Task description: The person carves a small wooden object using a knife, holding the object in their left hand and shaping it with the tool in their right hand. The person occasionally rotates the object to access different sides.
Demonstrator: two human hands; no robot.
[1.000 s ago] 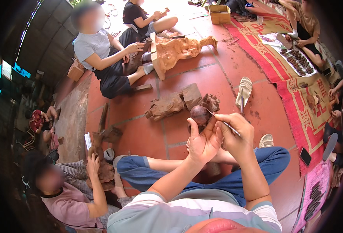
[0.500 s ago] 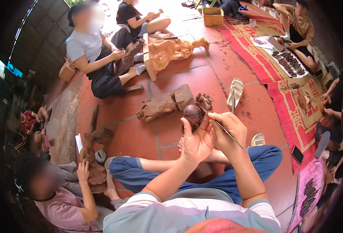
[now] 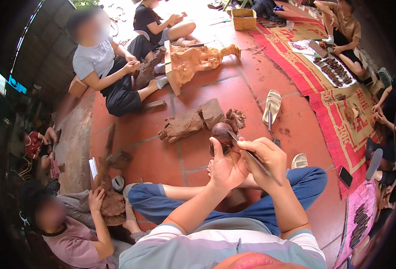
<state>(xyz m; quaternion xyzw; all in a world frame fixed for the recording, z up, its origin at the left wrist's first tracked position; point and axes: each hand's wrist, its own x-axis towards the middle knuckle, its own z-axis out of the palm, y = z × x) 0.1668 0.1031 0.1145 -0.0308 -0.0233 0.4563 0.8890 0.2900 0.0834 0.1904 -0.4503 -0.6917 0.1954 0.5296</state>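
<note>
A dark reddish-brown wood carving [image 3: 221,131] with a smooth, round, ball-like part stands above my left hand [image 3: 229,170]. That hand supports it from below, thumb raised beside it; the far fingers are mostly hidden. Between the fingers and thumb of my right hand [image 3: 267,157] is a slim chisel-like carving tool [image 3: 264,167]. Its tip meets or nearly meets the right side of the ball, and its other end points down to the right. The two hands are close together over my crossed legs.
Beyond the carving lie a rough wooden log [image 3: 186,125] and a sandal [image 3: 273,105] with a tool across it. A large carved figure [image 3: 198,62] rests farther off. People sit at left and right. A phone [image 3: 345,176] lies on the patterned mat [image 3: 310,85].
The tool has turned in my right hand, showing a broader side, and its tip has shifted slightly left and down on the ball. My left hand keeps its hold.
</note>
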